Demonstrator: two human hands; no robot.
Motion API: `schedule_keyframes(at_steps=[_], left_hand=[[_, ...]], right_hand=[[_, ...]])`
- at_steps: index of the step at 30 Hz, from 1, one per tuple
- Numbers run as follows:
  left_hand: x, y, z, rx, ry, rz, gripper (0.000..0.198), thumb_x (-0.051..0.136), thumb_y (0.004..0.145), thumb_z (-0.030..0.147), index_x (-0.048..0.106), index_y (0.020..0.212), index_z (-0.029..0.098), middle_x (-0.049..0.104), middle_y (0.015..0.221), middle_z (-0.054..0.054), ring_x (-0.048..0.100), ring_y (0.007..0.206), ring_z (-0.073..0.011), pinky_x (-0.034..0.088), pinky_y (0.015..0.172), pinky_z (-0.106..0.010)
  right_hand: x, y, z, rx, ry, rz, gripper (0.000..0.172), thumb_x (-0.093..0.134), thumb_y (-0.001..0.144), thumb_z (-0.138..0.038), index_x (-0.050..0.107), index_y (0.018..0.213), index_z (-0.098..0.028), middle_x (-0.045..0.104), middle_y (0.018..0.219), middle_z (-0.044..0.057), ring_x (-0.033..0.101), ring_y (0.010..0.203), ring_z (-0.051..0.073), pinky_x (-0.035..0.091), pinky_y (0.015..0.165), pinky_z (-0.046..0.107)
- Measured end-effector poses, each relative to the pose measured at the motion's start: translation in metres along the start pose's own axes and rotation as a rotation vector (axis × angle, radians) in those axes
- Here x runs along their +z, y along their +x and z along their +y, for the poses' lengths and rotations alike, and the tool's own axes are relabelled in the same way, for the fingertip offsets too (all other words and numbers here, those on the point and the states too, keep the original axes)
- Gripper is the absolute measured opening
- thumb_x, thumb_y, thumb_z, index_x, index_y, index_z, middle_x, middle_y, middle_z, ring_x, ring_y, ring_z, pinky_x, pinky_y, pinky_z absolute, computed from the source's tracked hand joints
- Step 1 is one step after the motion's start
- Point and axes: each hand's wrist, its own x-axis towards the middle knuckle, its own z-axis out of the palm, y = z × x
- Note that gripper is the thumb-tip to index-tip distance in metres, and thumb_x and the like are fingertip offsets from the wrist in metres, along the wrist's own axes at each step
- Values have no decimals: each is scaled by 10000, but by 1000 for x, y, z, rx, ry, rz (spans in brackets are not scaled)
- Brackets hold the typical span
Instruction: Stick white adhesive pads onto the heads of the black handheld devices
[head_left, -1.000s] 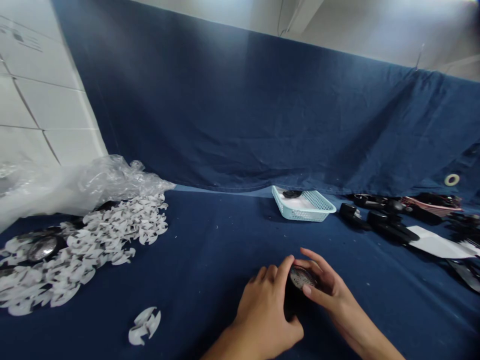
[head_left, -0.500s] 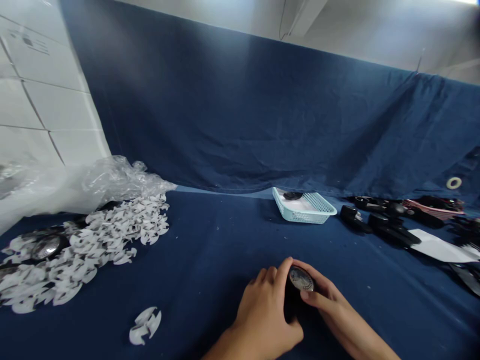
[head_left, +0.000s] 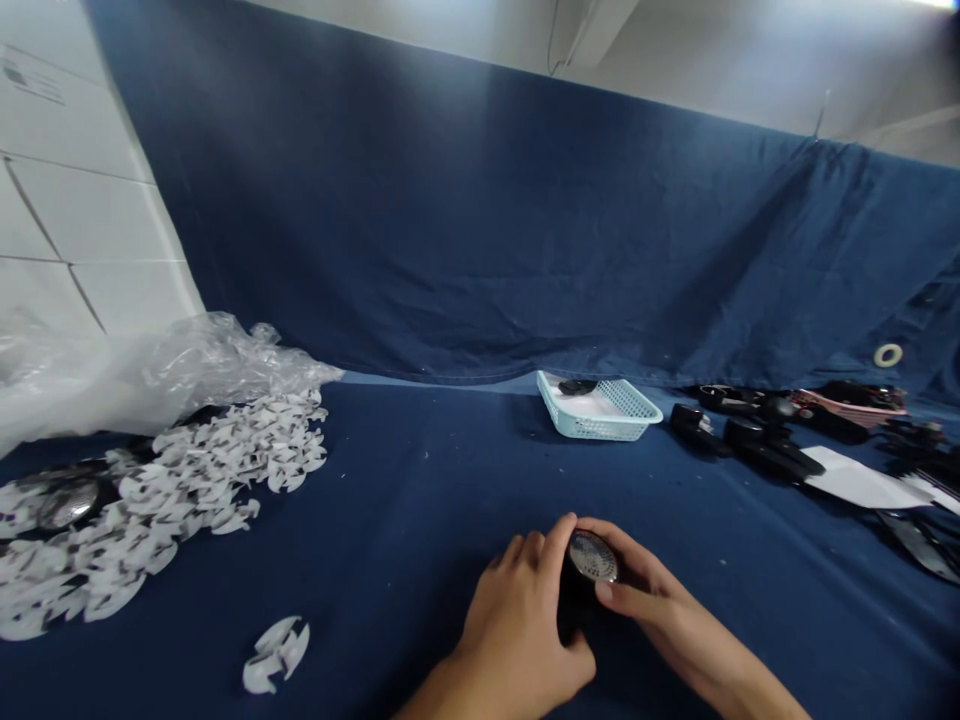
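Head view, item list. Lower centre of the frame: one black cylindrical part (head_left: pixel 578 590) with a round perforated metal face (head_left: pixel 592 556), the face turned up and toward the camera. It is held off to the right of centre, between both hands and touching each.

Left hand (head_left: pixel 517 630): closed around the black body from the near side, fingers curled over its top. Right hand (head_left: pixel 645 590): comes in from the lower right, thumb and fingers closed against the rim beside the metal face. The lower end of the part is in shadow and partly hidden, so whether it rests on the table or is lifted just clear cannot be told with confidence.

Table (head_left: pixel 420 520): covered in navy cloth, with a navy backdrop cloth (head_left: pixel 420 200) behind it. Left side of the frame: a heap of white cut-out pieces with dark marks (head_left: pixel 225 470), a small cluster of the same pieces (head_left: pixel 275 652) apart from it, a round chrome disc (head_left: pixel 69 503) among the heap, and clear plastic wrap (head_left: pixel 225 365) above them. Upper left: white tiled wall (head_left: pixel 67 190). Centre, well beyond the hands: pale blue plastic basket (head_left: pixel 600 425). Right side: a row of black parts (head_left: pixel 765 448) beside a white paper sheet (head_left: pixel 859 480).
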Motion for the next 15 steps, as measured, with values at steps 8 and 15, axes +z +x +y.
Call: schedule_keyframes(at_steps=[8,15], left_hand=[[1,-5,2,27,28,-9,924,581,604,183,271,1472,246,592,1221,-108,553,1083,-320,474,947,-504],[1,-6,0,16,-32,25,932,608,615,190,251,1472,277,586,1259,-86,554,1121,-304,457,987,-477]], right_hand=[[3,10,18,-118,25,73,685,877,555,-325,513,1135,-308,636,1076,8,611,979,229,454,891,367],[4,6,6,-57,-30,-5,545,811,623,-403,616,1107,-245,684,1036,53,612,1013,282,432,942,434]])
